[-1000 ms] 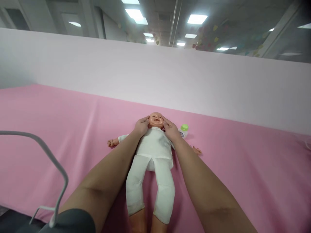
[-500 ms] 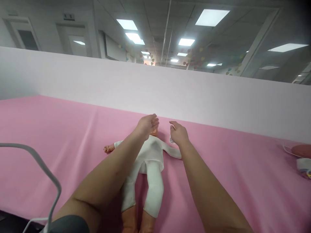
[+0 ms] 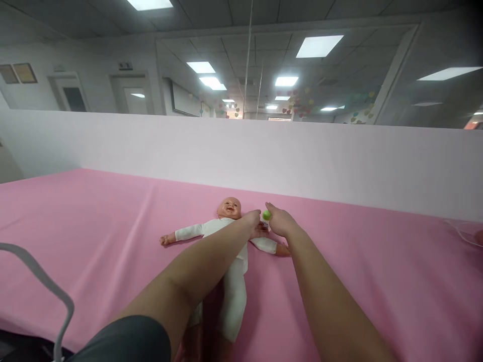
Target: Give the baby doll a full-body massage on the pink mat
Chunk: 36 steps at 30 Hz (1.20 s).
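Right now, the small bottle with a green cap (image 3: 266,215) lies between the two hands, just right of the left hand (image 3: 257,225) and just left of the right hand (image 3: 282,221). The left hand has its fingers curled around the bottle's lower part, where a bit of pale label shows. The right hand is bent inward beside the cap, its thumb pointing across the far side; whether it grips the cap, I cannot tell.

The baby doll (image 3: 226,224), dressed in white, lies on its back on the pink sheet (image 3: 358,261). Its smiling head is to the left of the left hand and a little farther off, and the left forearm crosses over its body. One doll arm stretches out well to the left of the left hand; the other reaches out on the near side of both hands, its end close to the right wrist. Beyond the hands, a plain white panel (image 3: 241,156) stands along the sheet's far edge. A grey curved tube (image 3: 45,281) is well apart from the left hand, nearer and to its left.
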Available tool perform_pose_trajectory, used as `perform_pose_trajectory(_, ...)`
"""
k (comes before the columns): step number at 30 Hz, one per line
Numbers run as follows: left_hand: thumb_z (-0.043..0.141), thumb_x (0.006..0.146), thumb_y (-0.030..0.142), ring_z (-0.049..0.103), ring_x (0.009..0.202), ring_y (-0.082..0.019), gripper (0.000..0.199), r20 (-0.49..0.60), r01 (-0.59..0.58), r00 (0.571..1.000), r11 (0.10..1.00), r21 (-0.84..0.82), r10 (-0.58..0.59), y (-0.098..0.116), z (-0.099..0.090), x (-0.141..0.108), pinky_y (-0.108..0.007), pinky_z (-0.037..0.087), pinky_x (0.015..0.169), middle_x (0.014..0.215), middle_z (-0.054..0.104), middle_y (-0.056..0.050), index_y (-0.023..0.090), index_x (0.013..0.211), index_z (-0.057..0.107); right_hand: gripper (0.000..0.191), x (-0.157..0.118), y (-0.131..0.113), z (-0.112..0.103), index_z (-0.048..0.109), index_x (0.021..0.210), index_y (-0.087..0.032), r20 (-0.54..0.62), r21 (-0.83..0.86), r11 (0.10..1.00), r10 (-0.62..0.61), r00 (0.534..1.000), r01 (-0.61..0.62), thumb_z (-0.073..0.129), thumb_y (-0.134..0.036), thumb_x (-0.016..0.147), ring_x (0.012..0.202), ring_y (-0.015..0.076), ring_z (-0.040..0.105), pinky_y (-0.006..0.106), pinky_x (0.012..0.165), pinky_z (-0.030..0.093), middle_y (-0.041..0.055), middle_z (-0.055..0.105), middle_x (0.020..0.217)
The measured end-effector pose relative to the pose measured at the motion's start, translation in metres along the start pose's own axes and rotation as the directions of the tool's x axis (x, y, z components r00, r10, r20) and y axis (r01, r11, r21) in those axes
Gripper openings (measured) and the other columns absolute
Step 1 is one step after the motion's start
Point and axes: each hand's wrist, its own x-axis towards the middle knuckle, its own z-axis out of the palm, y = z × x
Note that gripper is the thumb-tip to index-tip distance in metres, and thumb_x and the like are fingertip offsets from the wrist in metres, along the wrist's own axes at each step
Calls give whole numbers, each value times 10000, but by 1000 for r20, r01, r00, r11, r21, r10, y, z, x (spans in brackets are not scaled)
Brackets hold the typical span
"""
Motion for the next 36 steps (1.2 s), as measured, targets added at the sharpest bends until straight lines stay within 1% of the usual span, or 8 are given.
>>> perform_pose_trajectory(9, 396, 1072, 447, 742, 932, -267, 510, 122, -50, 991, 995, -81, 59, 2, -10, -2, -344, 633, 828, 1043, 717, -200, 38, 1255, 638, 527, -1, -12, 3, 553, 1511, -202, 50, -105, 994, 25, 998, -19, 472, -229, 991, 1173, 319, 711, 387, 911, 532, 185, 673, 1415)
perform_pose_trajectory(16, 549, 1004, 526, 759, 1026, -300, 547, 179, -146, 970, 983, -113, 165, 19, -61, -50, -367, 638, 882, 1144, 724, -262, 40, 1231, 657, 602, 4, -9, 11, 502, 1549, -113, 22, -211, 975, -73, 997, 76, 482, -110, 947, 1485, 345, 473, 449, 1148, 427, 181, 432, 1647)
perform_pose_trajectory(20, 568, 994, 501, 764, 1016, -276, 497, 167, -216, 953, 953, -212, 253, 12, -102, -90, -338, 618, 925, 1119, 745, -224, 50, 1156, 697, 552, -20, -61, 7, 473, 1578, -118, -57, -124, 963, -249, 967, 241, 407, -267, 1051, 1559, 299, 369, 455, 1252, 325, 152, 373, 1685)
perform_pose_trajectory(23, 503, 1021, 496, 770, 945, -250, 446, 159, -271, 923, 886, -376, 350, 0, -131, -107, -336, 616, 894, 1014, 765, -159, 115, 1115, 714, 584, -58, -119, 14, 446, 1603, -283, 38, 76, 866, -497, 867, 494, 480, -453, 1045, 1534, 278, 414, 452, 1224, 378, 54, 426, 1670)
perform_pose_trajectory(25, 485, 1014, 553, 771, 946, -274, 476, 173, -237, 921, 853, -466, 350, -8, -144, -112, -385, 612, 909, 982, 765, -149, 139, 1081, 709, 775, -81, -148, 27, 322, 1663, -214, 123, 121, 814, -580, 805, 568, 542, -561, 1006, 1567, 315, 349, 485, 1253, 331, 109, 381, 1689)
perform_pose_trajectory(28, 472, 1001, 598, 761, 1043, -322, 512, 175, -180, 929, 813, -553, 325, -17, -146, -114, -469, 589, 973, 1048, 770, -174, 146, 1110, 689, 983, -96, -162, 51, 211, 1685, -121, 197, 83, 799, -599, 776, 595, 578, -671, 957, 1617, 347, 202, 519, 1312, 180, 175, 252, 1727)
perform_pose_trajectory(31, 418, 1020, 576, 749, 1104, -334, 531, 148, -158, 942, 789, -593, 300, -19, -136, -117, -510, 572, 1011, 1134, 769, -183, 150, 1233, 652, 964, -93, -155, 66, 206, 1681, -93, 211, 28, 812, -575, 790, 584, 529, -673, 982, 1627, 340, 161, 524, 1322, 131, 193, 219, 1731)
perform_pose_trajectory(36, 349, 1030, 608, 733, 1148, -358, 661, 259, -91, 923, 817, -569, 283, -11, -135, -123, -534, 535, 1073, 1221, 741, -229, 97, 1377, 584, 920, -86, -144, 67, 233, 1677, -100, 183, -55, 824, -546, 817, 563, 486, -674, 1004, 1630, 353, 129, 568, 1318, 84, 185, 198, 1731)
